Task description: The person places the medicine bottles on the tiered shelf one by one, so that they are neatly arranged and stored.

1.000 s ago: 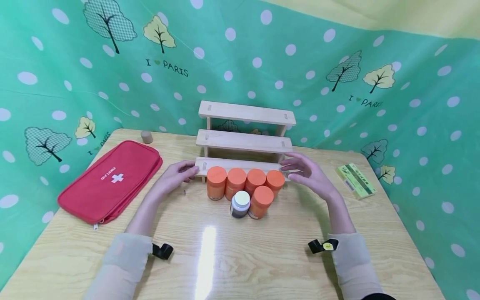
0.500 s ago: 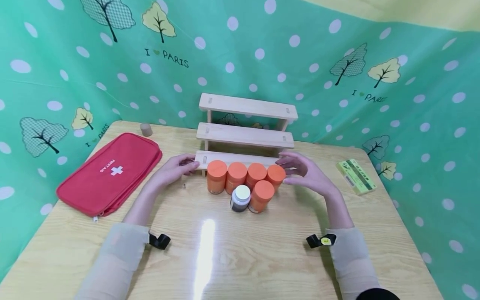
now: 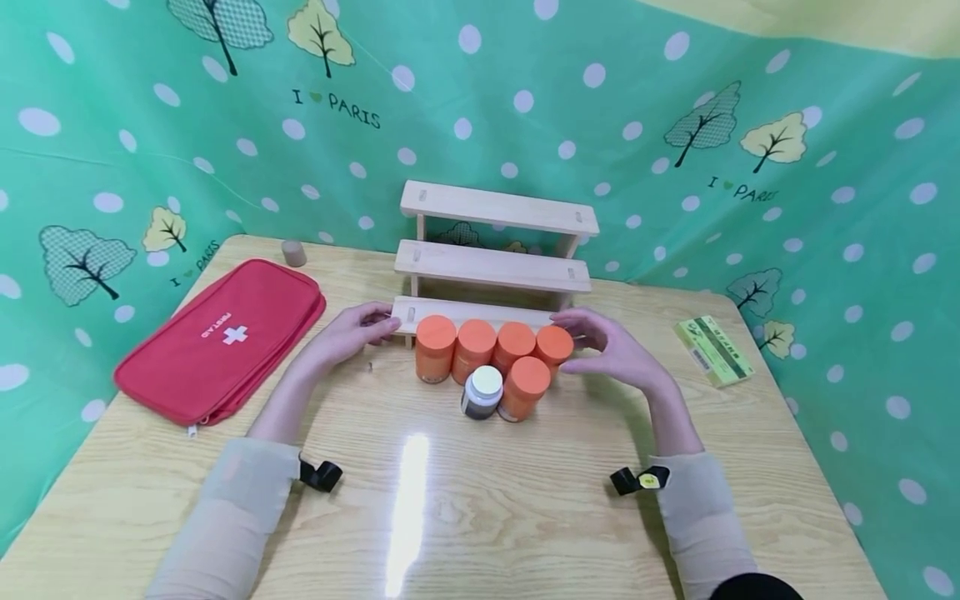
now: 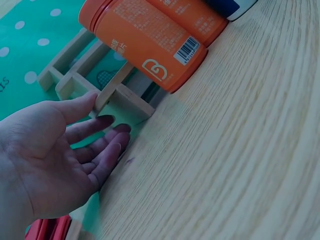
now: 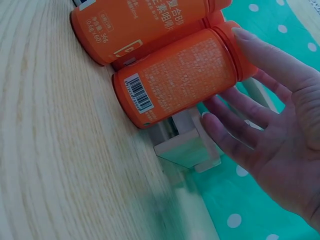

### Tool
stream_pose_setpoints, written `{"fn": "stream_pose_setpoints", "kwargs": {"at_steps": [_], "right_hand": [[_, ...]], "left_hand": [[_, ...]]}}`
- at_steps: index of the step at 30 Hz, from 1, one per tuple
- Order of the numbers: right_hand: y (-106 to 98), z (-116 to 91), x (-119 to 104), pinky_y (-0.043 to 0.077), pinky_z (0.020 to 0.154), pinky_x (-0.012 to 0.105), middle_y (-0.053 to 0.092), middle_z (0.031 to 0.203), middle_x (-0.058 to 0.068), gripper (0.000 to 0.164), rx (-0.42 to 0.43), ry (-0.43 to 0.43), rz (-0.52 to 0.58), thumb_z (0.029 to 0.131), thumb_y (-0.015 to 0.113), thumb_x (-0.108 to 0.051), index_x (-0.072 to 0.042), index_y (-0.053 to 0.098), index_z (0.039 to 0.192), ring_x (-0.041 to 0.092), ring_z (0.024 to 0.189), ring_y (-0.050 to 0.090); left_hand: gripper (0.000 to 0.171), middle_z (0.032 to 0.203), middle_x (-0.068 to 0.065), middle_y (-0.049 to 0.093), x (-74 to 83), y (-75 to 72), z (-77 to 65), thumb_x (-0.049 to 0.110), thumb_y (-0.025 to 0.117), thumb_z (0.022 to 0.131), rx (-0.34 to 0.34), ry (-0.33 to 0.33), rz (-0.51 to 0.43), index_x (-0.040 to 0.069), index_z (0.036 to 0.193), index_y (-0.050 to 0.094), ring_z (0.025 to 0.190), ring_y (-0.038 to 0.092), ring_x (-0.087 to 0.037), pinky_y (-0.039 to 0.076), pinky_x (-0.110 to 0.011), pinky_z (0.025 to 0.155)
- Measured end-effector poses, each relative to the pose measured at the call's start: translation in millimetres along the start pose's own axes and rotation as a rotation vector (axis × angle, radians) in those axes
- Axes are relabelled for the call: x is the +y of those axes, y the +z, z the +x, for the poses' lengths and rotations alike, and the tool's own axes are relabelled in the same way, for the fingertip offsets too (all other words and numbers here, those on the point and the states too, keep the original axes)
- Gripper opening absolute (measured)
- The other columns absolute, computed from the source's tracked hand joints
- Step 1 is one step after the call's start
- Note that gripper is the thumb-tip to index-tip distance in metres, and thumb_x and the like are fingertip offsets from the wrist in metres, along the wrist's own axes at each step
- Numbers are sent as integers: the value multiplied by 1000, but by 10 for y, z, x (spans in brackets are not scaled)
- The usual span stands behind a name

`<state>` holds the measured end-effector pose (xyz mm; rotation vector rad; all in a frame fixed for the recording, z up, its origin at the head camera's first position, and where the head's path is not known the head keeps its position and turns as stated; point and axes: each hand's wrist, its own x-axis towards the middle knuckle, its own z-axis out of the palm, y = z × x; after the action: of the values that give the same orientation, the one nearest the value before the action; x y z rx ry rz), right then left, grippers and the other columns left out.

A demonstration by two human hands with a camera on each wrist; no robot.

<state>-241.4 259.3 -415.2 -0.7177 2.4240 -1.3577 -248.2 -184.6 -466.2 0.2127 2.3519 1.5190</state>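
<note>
Several orange pill bottles (image 3: 435, 337) and one small white-capped bottle (image 3: 482, 392) stand together before a three-step wooden rack (image 3: 491, 267). My left hand (image 3: 348, 335) is at the left end of the lowest step; in the left wrist view the thumb tip lies at the wood's corner, the other fingers loosely bent and holding nothing. At the group's right end, my right hand (image 3: 611, 348) reaches around the rightmost orange bottle (image 5: 175, 75). Its thumb tip overlaps the orange cap in the right wrist view, while relaxed fingers extend behind the bottle, some fingertips hidden.
A red first-aid pouch (image 3: 225, 337) lies on the left of the wooden table (image 3: 525, 508). Behind it stands a small grey-brown cylinder (image 3: 293, 252). A green and yellow box (image 3: 714, 350) lies at the right. A patterned green cloth (image 3: 465, 100) hangs behind the rack.
My right hand has moved left, from beside the rack's end to around the rightmost orange bottle. The left hand stays by the rack's left end. The head view has tilted slightly downward.
</note>
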Motion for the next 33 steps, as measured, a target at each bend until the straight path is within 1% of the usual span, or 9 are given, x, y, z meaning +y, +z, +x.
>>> {"fn": "stream_pose_setpoints", "kwargs": {"at_steps": [7, 13, 16, 22, 27, 33], "right_hand": [[38, 9, 7, 50, 102, 26, 64, 134, -1, 65, -8, 9, -23, 82, 87, -15, -22, 59, 140, 21, 120, 61], [54, 22, 25, 50, 100, 25, 66, 130, -2, 60, -9, 7, -25, 82, 87, -16, -23, 61, 136, 19, 116, 62], [59, 33, 38, 50, 99, 25, 66, 129, -2, 59, -10, 5, -25, 82, 87, -15, -23, 62, 134, 18, 115, 62], [69, 35, 42, 50, 99, 26, 67, 128, -2, 57, -7, 5, -28, 83, 87, -16, -23, 63, 134, 19, 114, 62], [66, 22, 27, 49, 99, 24, 67, 127, -2, 56, 12, 14, -33, 83, 87, -17, -23, 63, 133, 18, 114, 62], [48, 5, 5, 50, 101, 22, 66, 128, -1, 56, 33, 6, -25, 85, 84, -16, -22, 61, 135, 15, 116, 63]], "left_hand": [[60, 137, -25, 60, 10, -5, -24, 38, 57, 105, -19, -9, -24, 2, 151, 45, 125, 59, -36, 47, -47, 109], [61, 136, -25, 61, 28, -6, -16, 41, 58, 105, -21, -20, -19, 3, 152, 45, 123, 61, -36, 47, -46, 108], [62, 137, -25, 60, 34, -8, -13, 41, 58, 105, -22, -24, -19, 3, 152, 44, 123, 61, -37, 46, -48, 109], [62, 138, -24, 60, 30, -15, -16, 42, 57, 105, -26, -22, 2, 4, 152, 44, 124, 60, -37, 46, -47, 108], [59, 137, -25, 60, 37, -18, -17, 41, 56, 106, -27, -10, 11, 4, 151, 45, 123, 60, -36, 47, -45, 106], [60, 137, -24, 60, 29, -19, -10, 42, 56, 105, -27, -27, 2, 5, 151, 45, 123, 60, -37, 46, -45, 106]]}}
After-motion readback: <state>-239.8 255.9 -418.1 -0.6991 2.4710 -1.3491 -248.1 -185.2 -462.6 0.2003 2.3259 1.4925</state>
